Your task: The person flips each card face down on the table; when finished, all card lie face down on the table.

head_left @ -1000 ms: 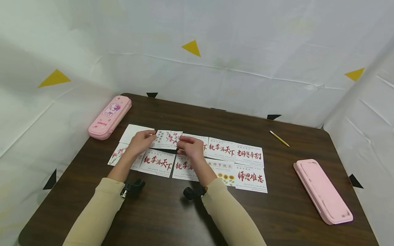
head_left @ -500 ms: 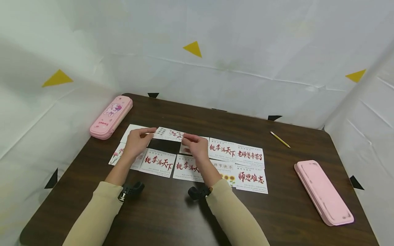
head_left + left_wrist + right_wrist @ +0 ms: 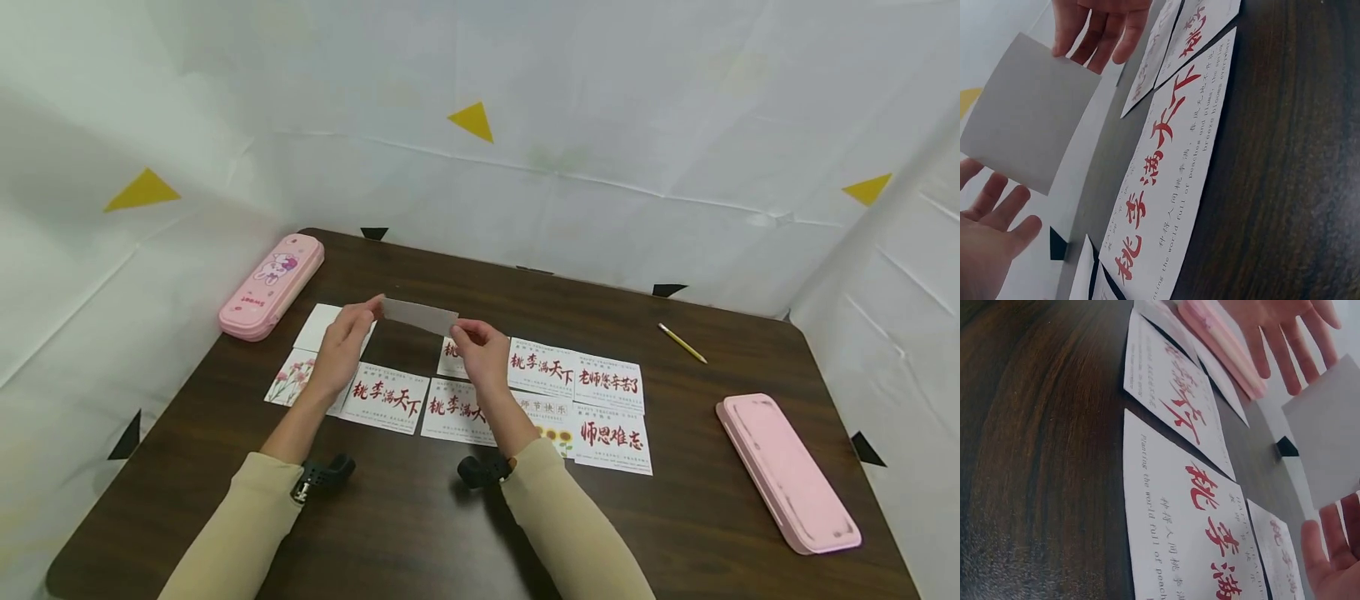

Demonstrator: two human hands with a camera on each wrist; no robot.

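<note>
A card is held up off the table between both hands, its plain back toward the head camera. The left hand pinches its left end and the right hand its right end. In the left wrist view the card shows a blank face, the left hand at its lower edge. From the right wrist the card is partly cut off by the frame. Beneath, printed cards lie in two rows, among them one with red characters and a flower card. A gap of bare table shows below the held card.
A blank white card lies left of the gap. A pink pencil case rests at the back left, another pink case at the right. A yellow pencil lies behind the cards. White sheeting encloses the dark table.
The hands have lifted the blossom-printed card out of the back row and tilted it over. Its printed face has given way to its plain back, and a bare gap is left behind.
</note>
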